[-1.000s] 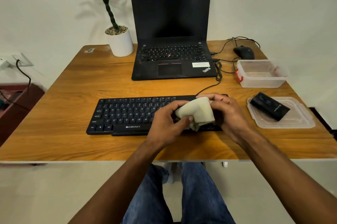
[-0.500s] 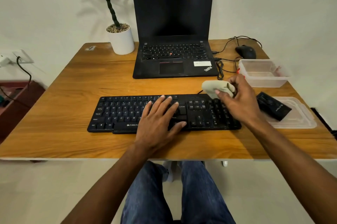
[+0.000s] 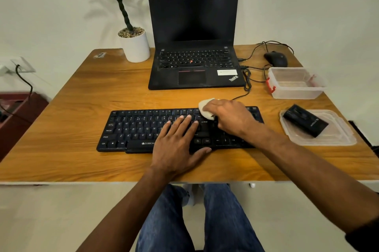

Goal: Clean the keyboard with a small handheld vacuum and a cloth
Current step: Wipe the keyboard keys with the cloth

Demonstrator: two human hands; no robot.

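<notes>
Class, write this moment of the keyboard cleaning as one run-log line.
stage: wiping | right hand: holds cloth on keyboard | left hand: flat on keys | vacuum: idle on lid

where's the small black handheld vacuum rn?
Head view, right side of the wooden table: the small black handheld vacuum lies on a clear plastic lid, right of the black keyboard, in neither hand.

Black keyboard (image 3: 143,128) flat; cream cloth (image 3: 206,108) apparently atop; vacuum (image 3: 305,121) right.
</notes>
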